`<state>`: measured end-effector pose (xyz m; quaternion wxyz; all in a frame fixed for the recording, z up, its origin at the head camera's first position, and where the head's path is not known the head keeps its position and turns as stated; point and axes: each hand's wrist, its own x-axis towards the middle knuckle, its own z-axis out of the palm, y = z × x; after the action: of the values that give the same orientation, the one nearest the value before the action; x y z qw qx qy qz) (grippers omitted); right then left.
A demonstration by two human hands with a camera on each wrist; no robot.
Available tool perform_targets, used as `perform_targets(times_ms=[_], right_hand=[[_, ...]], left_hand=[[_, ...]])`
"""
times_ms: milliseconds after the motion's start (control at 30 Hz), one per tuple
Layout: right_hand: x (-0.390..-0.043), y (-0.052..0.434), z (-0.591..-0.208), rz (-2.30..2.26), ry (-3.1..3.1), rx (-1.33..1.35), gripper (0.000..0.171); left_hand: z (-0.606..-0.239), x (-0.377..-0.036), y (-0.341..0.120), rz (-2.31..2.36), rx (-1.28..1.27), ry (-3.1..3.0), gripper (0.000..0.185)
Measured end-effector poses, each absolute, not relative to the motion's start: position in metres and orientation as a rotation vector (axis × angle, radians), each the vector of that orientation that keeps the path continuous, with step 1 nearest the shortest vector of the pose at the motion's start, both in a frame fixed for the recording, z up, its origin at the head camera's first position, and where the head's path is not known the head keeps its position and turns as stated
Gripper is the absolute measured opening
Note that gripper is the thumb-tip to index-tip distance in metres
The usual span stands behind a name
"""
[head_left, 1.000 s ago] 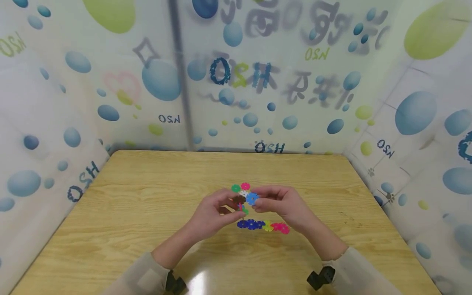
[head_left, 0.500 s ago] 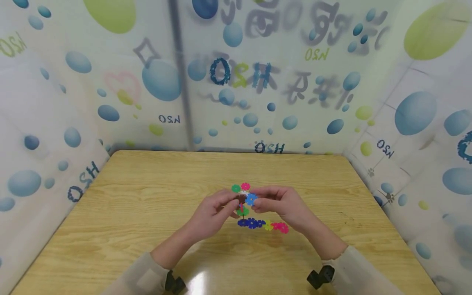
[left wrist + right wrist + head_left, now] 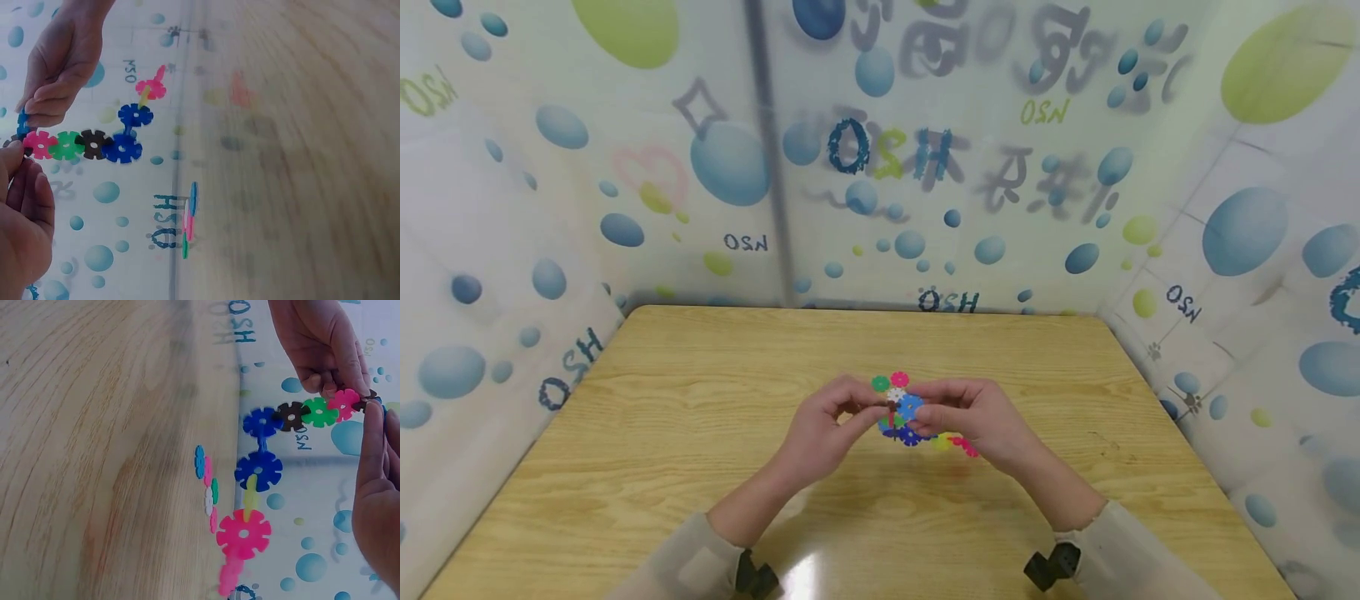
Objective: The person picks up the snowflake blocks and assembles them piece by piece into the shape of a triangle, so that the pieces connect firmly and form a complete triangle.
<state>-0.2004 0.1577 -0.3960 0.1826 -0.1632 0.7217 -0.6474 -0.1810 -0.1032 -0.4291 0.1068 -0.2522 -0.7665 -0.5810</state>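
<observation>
Two hands held a chain of snowflake discs above the surface

At the centre of the head view, our left hand [image 3: 820, 429] and right hand [image 3: 973, 417] each pinched the near end of the linked disc chain [image 3: 94, 145] with curled fingertips — we judged so the rest could hang free, clear of the wooden surface [image 3: 662, 433]. A small loose cluster of discs [image 3: 208, 487] stood on the surface behind, by the printed backdrop [image 3: 1075, 167], whose mirrored lettering read roughly "OSH" and "OSN" — other characters were too blurred to read.
</observation>
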Motion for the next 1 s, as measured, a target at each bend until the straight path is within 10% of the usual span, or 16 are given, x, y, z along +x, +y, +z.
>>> perform_targets(times_ms=[1000], right_hand=[[-0.1983,0.1548,-0.3951,-1.751,2.067,-0.497,0.034]], left_hand=[[-0.4251,-0.1812,-0.1088,-1.612,-0.834,-2.277,0.006]])
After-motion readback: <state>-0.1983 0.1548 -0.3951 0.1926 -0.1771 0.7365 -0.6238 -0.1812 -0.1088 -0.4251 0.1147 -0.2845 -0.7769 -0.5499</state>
